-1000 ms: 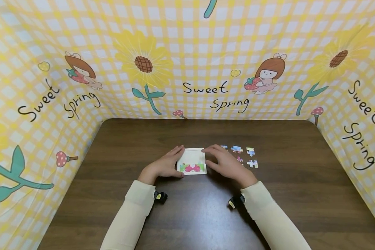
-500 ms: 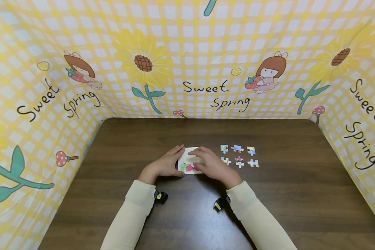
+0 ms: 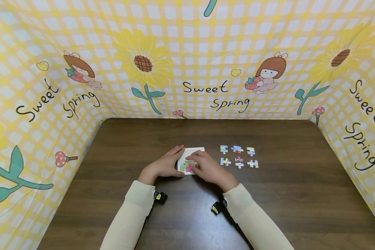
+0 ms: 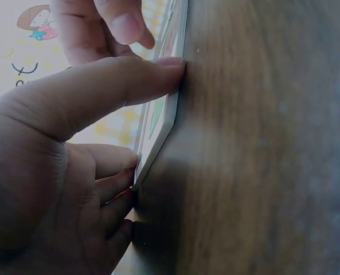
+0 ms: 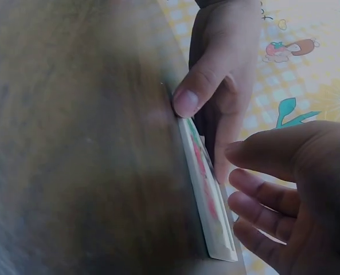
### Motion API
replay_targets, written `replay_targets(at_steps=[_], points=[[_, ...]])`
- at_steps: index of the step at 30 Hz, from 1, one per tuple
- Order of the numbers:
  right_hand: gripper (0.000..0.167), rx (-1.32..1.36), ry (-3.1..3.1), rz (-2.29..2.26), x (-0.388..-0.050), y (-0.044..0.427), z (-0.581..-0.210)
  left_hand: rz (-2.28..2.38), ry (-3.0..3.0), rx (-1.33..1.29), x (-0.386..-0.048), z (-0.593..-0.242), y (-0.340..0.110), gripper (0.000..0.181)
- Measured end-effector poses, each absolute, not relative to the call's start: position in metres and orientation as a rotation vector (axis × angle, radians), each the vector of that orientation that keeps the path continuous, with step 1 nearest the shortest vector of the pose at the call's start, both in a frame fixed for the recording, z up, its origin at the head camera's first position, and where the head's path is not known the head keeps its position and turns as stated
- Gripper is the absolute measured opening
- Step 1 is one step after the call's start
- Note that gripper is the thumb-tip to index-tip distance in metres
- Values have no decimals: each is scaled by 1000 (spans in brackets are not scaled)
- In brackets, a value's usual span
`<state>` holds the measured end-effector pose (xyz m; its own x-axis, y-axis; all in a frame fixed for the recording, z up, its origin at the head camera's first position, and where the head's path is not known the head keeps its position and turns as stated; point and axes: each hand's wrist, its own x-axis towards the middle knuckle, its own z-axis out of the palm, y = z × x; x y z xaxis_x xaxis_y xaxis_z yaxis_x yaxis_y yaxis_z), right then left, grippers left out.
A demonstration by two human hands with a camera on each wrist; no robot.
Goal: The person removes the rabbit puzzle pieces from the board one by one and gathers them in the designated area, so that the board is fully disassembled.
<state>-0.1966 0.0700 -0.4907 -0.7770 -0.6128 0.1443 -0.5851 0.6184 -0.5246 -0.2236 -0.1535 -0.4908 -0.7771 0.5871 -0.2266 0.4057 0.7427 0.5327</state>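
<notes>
A small white-framed jigsaw board [image 3: 195,150] lies on the table, its near part filled with a green and pink picture and its far part plain white. My left hand [image 3: 164,166] holds the board by its left side. In the left wrist view the thumb [image 4: 164,77] lies at the near edge and the fingers [image 4: 115,160] touch the left side. Over the picture hovers my right hand [image 3: 210,168], partly hiding the board. In the right wrist view its thumb [image 5: 256,152] and fingers [image 5: 261,200] are apart, and no piece shows between them.
To the right of the board lie several loose jigsaw pieces in two rows, among them a blue one [image 3: 236,149] and a pink and white one [image 3: 239,162]. The brown wooden table [image 3: 284,194] is enclosed by a yellow checked cloth [image 3: 200,45] at back and sides.
My right hand has moved left from the board's right edge to over its picture, uncovering the loose pieces. The left hand and the board have stayed in place.
</notes>
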Motion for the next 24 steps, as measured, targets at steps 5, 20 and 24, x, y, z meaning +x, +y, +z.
replay_targets(at_steps=[5,20,24], points=[[35,-1042,2790,-803,-195,67,-496,645,2566,768,-223,-492,-154,105],[34,-1025,2831,-794,-194,63,-501,657,2547,764,-224,-491,-154,105],[37,-1035,2824,-770,-195,63,-502,663,2548,761,-224,-492,-154,105]])
